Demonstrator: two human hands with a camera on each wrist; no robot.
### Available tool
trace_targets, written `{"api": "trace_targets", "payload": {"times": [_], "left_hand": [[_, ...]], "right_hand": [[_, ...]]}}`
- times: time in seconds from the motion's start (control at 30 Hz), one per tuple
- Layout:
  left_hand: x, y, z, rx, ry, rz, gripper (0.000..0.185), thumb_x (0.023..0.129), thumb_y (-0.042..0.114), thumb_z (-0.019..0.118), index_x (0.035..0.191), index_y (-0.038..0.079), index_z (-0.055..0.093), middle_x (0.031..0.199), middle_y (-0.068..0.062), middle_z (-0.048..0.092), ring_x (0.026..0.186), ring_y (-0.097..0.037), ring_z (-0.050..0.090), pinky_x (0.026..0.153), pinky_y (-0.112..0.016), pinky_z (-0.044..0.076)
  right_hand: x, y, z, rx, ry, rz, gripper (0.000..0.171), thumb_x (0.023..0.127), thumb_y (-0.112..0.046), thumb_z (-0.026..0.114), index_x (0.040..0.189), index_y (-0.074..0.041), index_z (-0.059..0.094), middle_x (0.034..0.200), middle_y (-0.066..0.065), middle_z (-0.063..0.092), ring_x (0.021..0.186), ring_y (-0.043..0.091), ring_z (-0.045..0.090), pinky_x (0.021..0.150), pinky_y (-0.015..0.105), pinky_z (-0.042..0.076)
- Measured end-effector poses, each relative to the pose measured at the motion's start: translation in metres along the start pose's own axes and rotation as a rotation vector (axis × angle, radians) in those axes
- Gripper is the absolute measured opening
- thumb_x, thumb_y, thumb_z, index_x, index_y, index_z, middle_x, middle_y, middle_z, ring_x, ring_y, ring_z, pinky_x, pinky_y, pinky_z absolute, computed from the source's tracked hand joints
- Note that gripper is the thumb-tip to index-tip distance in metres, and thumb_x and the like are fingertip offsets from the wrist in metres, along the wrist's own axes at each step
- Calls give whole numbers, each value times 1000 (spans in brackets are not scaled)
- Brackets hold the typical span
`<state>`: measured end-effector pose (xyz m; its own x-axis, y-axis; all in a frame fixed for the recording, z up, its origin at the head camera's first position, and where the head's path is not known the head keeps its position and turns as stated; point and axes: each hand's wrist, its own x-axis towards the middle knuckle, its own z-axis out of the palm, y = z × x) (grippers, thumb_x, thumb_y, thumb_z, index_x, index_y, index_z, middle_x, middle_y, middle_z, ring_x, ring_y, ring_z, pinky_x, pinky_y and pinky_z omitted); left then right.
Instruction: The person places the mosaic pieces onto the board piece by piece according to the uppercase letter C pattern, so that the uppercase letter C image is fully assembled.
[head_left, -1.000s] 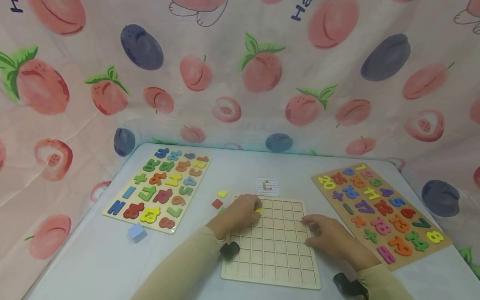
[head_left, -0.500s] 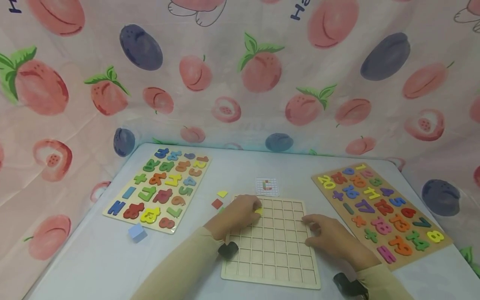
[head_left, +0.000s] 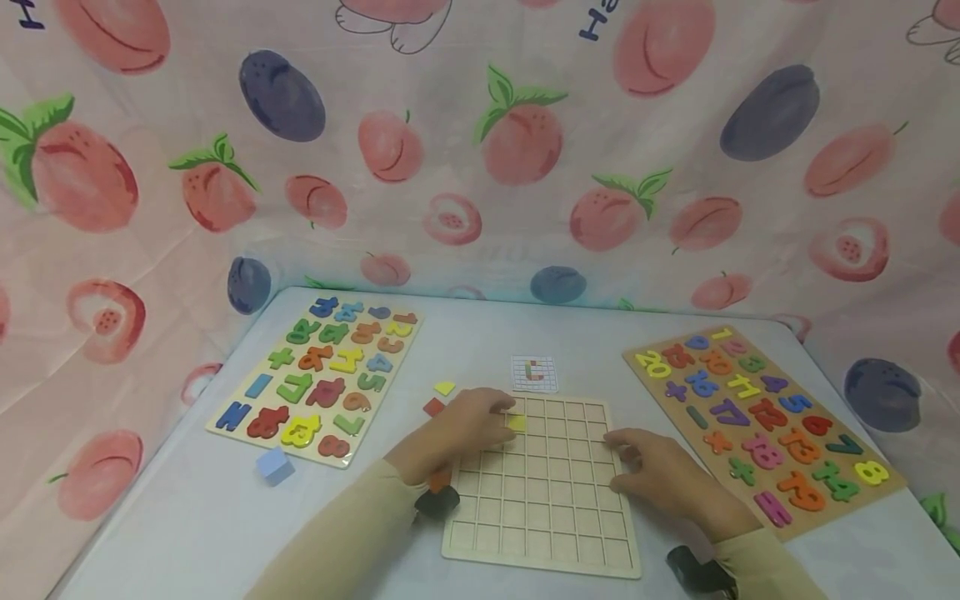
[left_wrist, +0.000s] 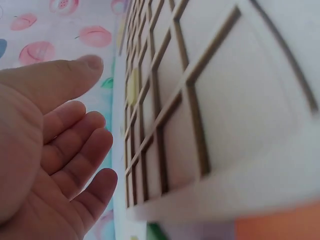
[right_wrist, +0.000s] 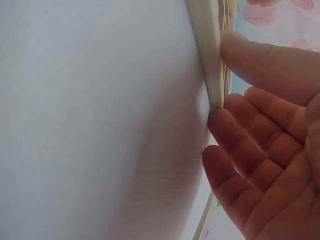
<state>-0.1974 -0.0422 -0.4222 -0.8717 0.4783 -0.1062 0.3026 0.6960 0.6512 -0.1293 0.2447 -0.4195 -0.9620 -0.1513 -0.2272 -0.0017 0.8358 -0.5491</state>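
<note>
A wooden grid board (head_left: 543,508) lies in the middle of the table. A yellow tile (head_left: 517,422) sits in a cell near its top left corner and shows as a pale yellow patch (left_wrist: 131,86) in the left wrist view. My left hand (head_left: 467,425) hovers just left of that tile, over the board's left edge. Its fingers (left_wrist: 75,150) are relaxed and hold nothing. My right hand (head_left: 652,469) rests at the board's right edge (right_wrist: 207,50), with its thumb on top and its fingertips (right_wrist: 235,117) against the side.
A small pattern card (head_left: 535,372) lies beyond the board. Loose yellow (head_left: 445,387), red (head_left: 432,406) and orange (head_left: 438,479) tiles lie left of it. A blue block (head_left: 275,465) and a shapes puzzle (head_left: 318,375) are at the left, a number puzzle (head_left: 757,417) at the right.
My left hand has drawn back to the left and let go of the yellow tile, which now lies uncovered in its cell. The right hand has stayed put.
</note>
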Motion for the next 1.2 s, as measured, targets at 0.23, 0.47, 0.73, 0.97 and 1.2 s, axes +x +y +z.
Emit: {"api": "trace_targets", "payload": {"times": [0.23, 0.47, 0.73, 0.97, 1.2], "left_hand": [[-11, -12, -15, 18, 16, 2, 54, 88, 25, 76, 137, 8, 61, 129, -10, 65, 122, -27, 58, 102, -41, 46], [-23, -25, -28, 30, 82, -2, 53, 88, 25, 76, 136, 7, 62, 132, -12, 63, 128, -30, 54, 107, -44, 41], [-30, -46, -36, 6, 106, -78, 51, 89, 25, 77, 136, 11, 63, 127, -6, 66, 105, -21, 63, 94, -40, 52], [-31, -58, -39, 64, 126, -91, 46, 89, 23, 77, 131, 9, 66, 120, -4, 69, 104, -18, 60, 97, -39, 49], [-36, -61, -40, 62, 156, -144, 44, 89, 21, 76, 130, 6, 66, 123, -7, 68, 115, -24, 61, 101, -43, 47]], "right_hand": [[0, 1, -2, -4, -7, -13, 60, 77, -20, 84, 132, -8, 61, 124, 13, 65, 111, 34, 61, 92, 54, 49], [-1, 0, -3, -4, -13, -29, 60, 78, -19, 83, 132, -6, 61, 126, 15, 64, 113, 36, 60, 93, 55, 48], [1, 1, -2, -3, -12, -27, 60, 78, -19, 83, 132, -7, 61, 125, 14, 64, 113, 35, 61, 93, 54, 48], [2, 2, -1, -7, -13, -8, 60, 78, -20, 84, 132, -8, 61, 124, 13, 65, 113, 35, 60, 93, 54, 48], [1, 2, -1, 2, -13, -31, 59, 78, -20, 84, 131, -7, 62, 124, 13, 65, 113, 35, 60, 93, 55, 48]]}}
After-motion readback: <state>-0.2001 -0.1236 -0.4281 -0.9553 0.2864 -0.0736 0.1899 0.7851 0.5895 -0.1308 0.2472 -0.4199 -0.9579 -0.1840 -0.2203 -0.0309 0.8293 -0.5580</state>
